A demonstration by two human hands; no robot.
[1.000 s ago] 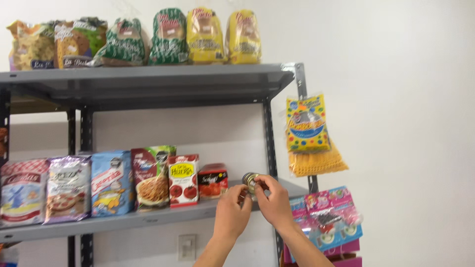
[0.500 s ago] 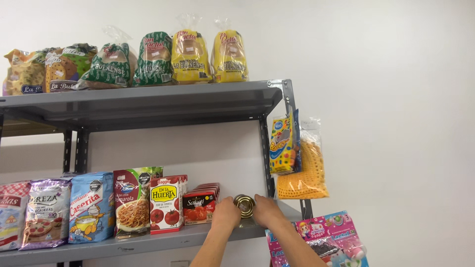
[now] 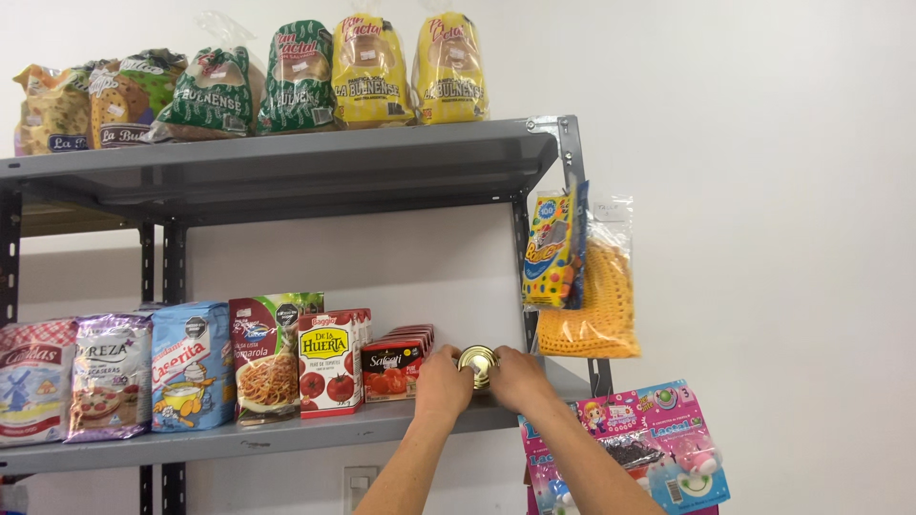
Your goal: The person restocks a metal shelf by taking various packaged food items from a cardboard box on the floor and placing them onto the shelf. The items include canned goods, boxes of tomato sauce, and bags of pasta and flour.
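Lower centre of frame: two forearms rise from the bottom edge to the lower shelf (image 3: 286, 437). Left hand (image 3: 442, 383) and right hand (image 3: 520, 378) are cupped from either side around a small round tin (image 3: 478, 365), gold end facing the camera, fingers curled onto its rim and sides. The tin sits at shelf level, right end of the row, just right of the small red box (image 3: 393, 367); can't tell if it rests on the shelf or is held just clear.

Handling, as a guess: a rigid metal can, dense for its size, smooth and a bit slippery on the wall, not fragile but dentable. Best hold looks like the curved side wall or the raised rims, one hand each side as here.

Lower right: pink toy blister pack (image 3: 637, 443) hanging by the post, partly behind the right arm.

Further back along the shelf, centre to left: red tomato carton (image 3: 329, 362), pasta pouch (image 3: 267, 358), blue bag (image 3: 191, 367), purple bag (image 3: 107, 377), red-checked bag (image 3: 33, 381).

Right of centre: yellow mesh sponge pack (image 3: 596, 300) and balloon packet (image 3: 551, 250) hung on the post.

Top of frame: bagged bread loaves (image 3: 367, 72) along the upper shelf (image 3: 286, 157). White wall (image 3: 763, 191) behind.
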